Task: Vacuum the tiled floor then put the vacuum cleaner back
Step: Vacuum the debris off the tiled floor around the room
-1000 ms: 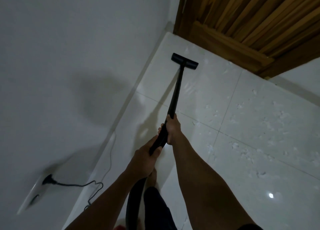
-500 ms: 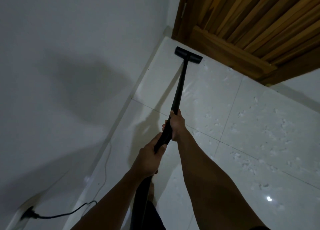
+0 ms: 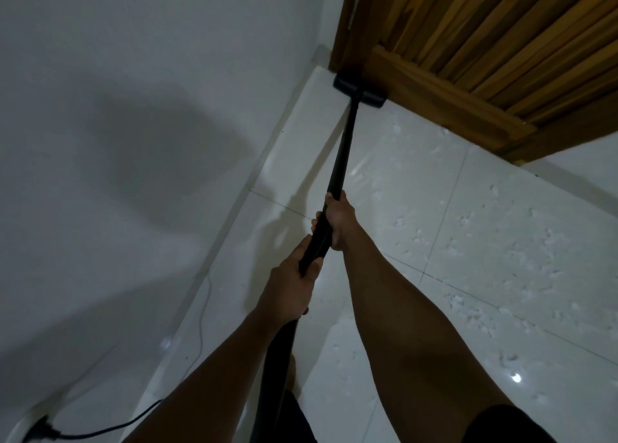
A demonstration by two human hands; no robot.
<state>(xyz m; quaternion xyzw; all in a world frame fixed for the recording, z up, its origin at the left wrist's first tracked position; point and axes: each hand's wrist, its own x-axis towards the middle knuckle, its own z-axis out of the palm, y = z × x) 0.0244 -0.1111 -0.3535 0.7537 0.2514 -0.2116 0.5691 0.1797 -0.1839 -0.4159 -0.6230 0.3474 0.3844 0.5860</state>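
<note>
Grips the black vacuum wand (image 3: 341,151) two-handed, right hand (image 3: 337,222) forward, left hand (image 3: 291,289) behind near the hose (image 3: 279,352) (for reach and steering, likely). Pushes the floor nozzle (image 3: 359,93) into the corner, against the wooden door (image 3: 468,41) foot, with white scraps (image 3: 451,247) littering the tiled floor (image 3: 418,161) rightward.

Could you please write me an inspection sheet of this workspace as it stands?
Surface: glossy white tiled floor, with light reflections.
Job's things: black vacuum wand slopes down to its floor head, which sits against the foot of the wooden door in the corner; hose runs down below the hands.
Clutter: white specks scattered on the tiles right of the wand.
Grippers: left hand grips the wand's lower end; right hand grips it higher up.
Cables: black cord runs from a plug at lower left; a thin cable lies along the wall's foot.
Surroundings: white wall on the left.
</note>
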